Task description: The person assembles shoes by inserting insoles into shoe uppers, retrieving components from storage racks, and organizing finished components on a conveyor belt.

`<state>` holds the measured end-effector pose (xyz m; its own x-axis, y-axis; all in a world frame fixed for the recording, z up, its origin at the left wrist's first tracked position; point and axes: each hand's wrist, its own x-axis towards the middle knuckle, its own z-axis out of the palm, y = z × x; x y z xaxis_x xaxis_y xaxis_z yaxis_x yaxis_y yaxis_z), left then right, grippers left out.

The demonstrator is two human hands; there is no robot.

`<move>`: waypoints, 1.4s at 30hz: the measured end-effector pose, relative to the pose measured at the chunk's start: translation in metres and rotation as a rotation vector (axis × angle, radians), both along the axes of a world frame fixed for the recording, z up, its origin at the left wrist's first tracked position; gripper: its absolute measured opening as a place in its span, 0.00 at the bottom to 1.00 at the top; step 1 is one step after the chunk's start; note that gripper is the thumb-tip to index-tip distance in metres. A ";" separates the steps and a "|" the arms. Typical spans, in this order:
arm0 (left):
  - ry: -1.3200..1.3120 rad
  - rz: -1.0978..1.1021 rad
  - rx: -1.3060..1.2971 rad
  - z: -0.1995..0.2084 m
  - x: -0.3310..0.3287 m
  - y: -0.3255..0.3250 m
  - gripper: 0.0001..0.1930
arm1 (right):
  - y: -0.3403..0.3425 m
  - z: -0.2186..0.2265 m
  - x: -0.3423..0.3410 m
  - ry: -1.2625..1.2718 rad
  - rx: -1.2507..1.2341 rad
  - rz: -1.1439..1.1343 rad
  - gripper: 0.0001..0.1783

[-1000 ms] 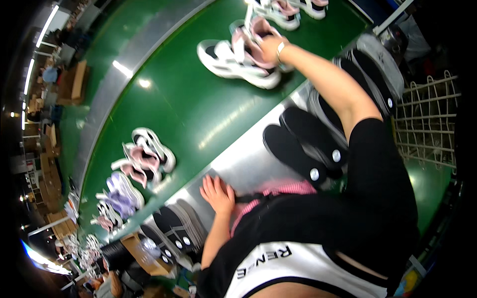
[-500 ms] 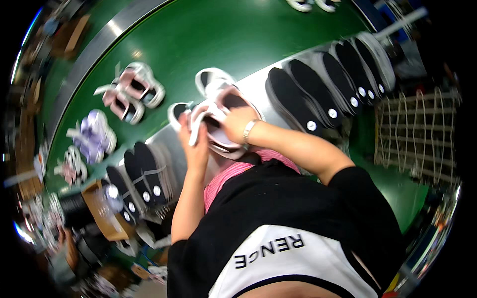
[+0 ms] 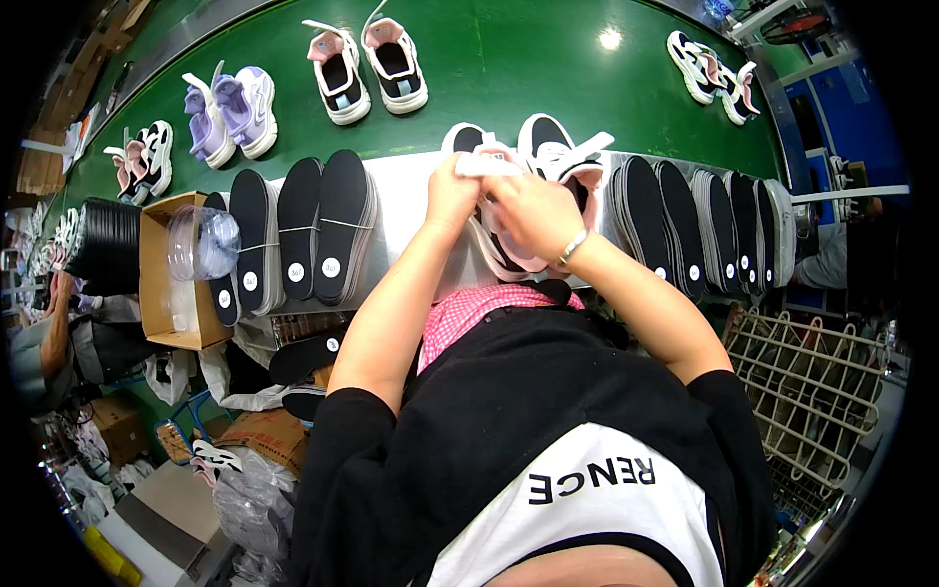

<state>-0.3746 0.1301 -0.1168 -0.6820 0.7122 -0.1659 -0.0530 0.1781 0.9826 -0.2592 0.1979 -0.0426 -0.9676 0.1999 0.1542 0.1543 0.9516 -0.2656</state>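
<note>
Held up over the near edge of the white bench, between green conveyor belt and chest: a pink-and-white sneaker, with left hand closed on its white tongue or pull tab and right hand wrapped over the collar, fingers curled toward the opening. Likely light and soft in the upper, bending readily where pinched, stiffer along the sole; best gripped at the heel collar and the sole's edge rather than the floppy tab. A second matching sneaker just behind. Flanked by rows of black insoles to the left and more of them to the right; other pairs well apart on the belt.
</note>
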 end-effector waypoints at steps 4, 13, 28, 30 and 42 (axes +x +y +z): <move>0.011 0.013 0.009 -0.009 -0.002 0.000 0.19 | 0.020 -0.009 -0.020 -0.131 -0.068 -0.295 0.23; 0.539 -0.167 -0.134 -0.011 -0.011 0.003 0.20 | 0.018 -0.033 -0.020 -0.046 0.236 -0.072 0.19; 0.474 0.428 0.070 0.042 0.019 -0.029 0.12 | 0.033 0.003 0.003 0.075 -1.150 -0.257 0.05; 0.625 0.376 0.233 0.069 0.022 -0.054 0.12 | 0.011 0.012 0.005 0.140 -1.141 -0.277 0.05; 1.173 1.061 -0.283 0.108 -0.099 -0.242 0.07 | -0.047 0.012 0.014 -0.109 -0.711 0.084 0.09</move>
